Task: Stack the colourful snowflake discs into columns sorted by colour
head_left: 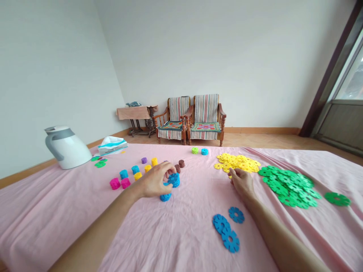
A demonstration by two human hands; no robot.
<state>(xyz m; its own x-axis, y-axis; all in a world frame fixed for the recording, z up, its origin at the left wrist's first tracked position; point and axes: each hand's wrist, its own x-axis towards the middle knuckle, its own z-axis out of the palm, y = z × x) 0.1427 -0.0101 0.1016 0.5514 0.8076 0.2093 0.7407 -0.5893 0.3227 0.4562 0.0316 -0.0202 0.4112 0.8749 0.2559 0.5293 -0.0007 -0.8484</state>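
Left hand [155,182], fingers [169,169] closed on a stack of blue discs [174,180] near the middle of the pink sheet [198,223]. Right hand [241,183], fingers curled at the near edge of a yellow disc pile [237,162]; any grip is hidden.

One left hand [155,180], one right hand [241,183], two magenta stacks [115,183], three yellow stacks [148,168], two brown stacks [181,163], one purple stack [144,160], three flat blue discs [236,215], one lone green disc [337,199], two wooden armchairs [205,119], one white kettle [67,147], one tissue box [112,146]
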